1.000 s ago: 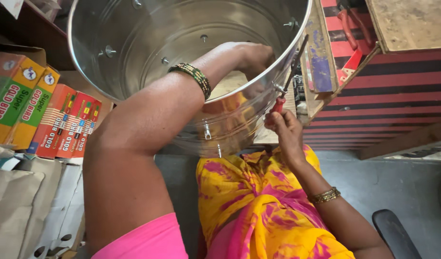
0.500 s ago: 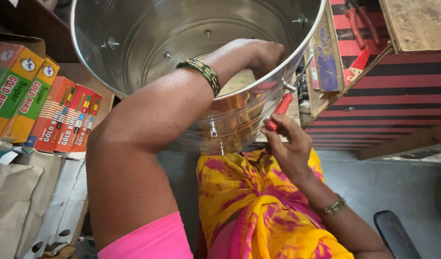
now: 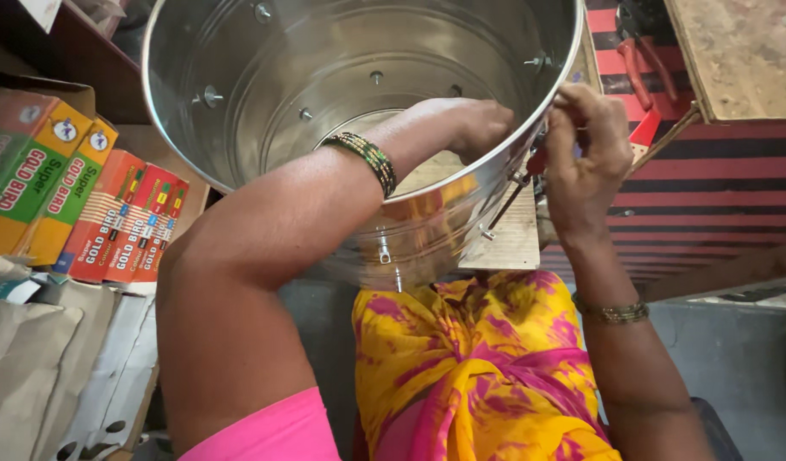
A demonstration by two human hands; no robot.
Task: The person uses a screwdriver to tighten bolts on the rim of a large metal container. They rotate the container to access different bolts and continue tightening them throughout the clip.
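Note:
A large shiny steel drum [image 3: 265, 94] lies tilted toward me, its open mouth up, with bolts through its wall. My left hand [image 3: 478, 128] reaches inside the drum, fingers closed against the inner wall near the rim; what it holds is hidden. My right hand [image 3: 585, 154] is outside the rim, gripping a red-handled screwdriver [image 3: 519, 183] whose thin shaft points down-left at a fitting on the drum's outer wall.
Several orange, yellow and red cardboard boxes [image 3: 85, 205] lie at the left, above grey paper bags [image 3: 34, 358]. A wooden board [image 3: 743, 60] and red-handled pliers [image 3: 636, 51] sit at the top right on a red-and-black striped mat [image 3: 717, 188]. Yellow-pink cloth [image 3: 470, 367] covers my lap.
My right hand has risen from below the drum's rim to beside it, carrying the screwdriver. My left hand stays inside the drum.

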